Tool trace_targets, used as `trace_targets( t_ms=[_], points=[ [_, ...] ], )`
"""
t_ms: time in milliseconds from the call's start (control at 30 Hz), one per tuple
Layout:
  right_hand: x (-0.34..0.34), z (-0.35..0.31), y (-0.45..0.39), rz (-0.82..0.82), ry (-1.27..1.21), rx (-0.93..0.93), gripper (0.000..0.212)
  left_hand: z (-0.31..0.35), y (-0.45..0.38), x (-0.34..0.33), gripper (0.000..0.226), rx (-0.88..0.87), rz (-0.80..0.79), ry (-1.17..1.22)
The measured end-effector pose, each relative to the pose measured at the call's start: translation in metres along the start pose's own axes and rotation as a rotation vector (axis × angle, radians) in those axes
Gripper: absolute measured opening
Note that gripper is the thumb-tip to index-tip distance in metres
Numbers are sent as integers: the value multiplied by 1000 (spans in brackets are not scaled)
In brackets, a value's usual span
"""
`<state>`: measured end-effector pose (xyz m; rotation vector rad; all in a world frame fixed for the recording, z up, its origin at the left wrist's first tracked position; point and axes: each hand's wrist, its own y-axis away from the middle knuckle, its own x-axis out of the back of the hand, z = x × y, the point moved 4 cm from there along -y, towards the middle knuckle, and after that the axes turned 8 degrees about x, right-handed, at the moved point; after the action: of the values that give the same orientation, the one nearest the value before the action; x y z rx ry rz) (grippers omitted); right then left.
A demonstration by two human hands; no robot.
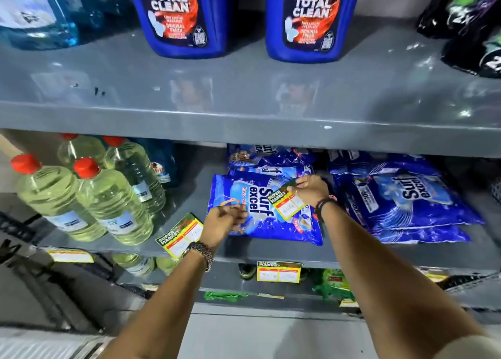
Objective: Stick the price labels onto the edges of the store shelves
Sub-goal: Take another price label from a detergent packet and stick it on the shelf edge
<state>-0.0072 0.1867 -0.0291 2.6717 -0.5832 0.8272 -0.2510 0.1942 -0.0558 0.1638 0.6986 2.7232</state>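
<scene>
My right hand pinches a yellow-green price label by its top edge and holds it in the air over a blue detergent bag. My left hand hovers to the left of that label with its fingers curled together; whether they pinch anything I cannot tell. A second price label lies flat on the lower shelf beside my left wrist. A third label is stuck on that shelf's front edge, and another one sits on the same edge at the far left.
Clear bottles with red caps stand at the left of the lower shelf. More blue detergent bags lie at the right. The upper grey shelf carries blue jugs and dark pouches. Green packs show below.
</scene>
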Motion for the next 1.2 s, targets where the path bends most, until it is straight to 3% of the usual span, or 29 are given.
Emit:
trace_targets(
  t_ms=[233, 433, 533, 733, 833, 933, 1100, 1200],
  points=[
    [8, -13, 1, 68, 91, 29, 26, 2, 3, -2, 28, 35, 4, 54],
    [29, -21, 18, 197, -216, 88, 12, 10, 22, -8, 31, 39, -5, 122],
    [39, -33, 47, 220, -421, 124, 15, 24, 40, -13, 30, -10, -16, 156],
    [37, -62, 103, 133, -672, 133, 5, 59, 73, -18, 26, -146, -22, 160],
    [41, -70, 114, 137, -669, 125, 26, 73, 92, -17, 21, -227, 26, 179],
    [46, -78, 121, 113, -673, 130, 30, 83, 105, -14, 15, -280, 50, 197],
    [54, -99, 146, 46, -653, 208, 7, 90, 125, -1, 11, -345, 93, 245],
    [61, -114, 168, -15, -644, 289, 9, 96, 149, 13, 11, -462, 154, 214]
  ],
)
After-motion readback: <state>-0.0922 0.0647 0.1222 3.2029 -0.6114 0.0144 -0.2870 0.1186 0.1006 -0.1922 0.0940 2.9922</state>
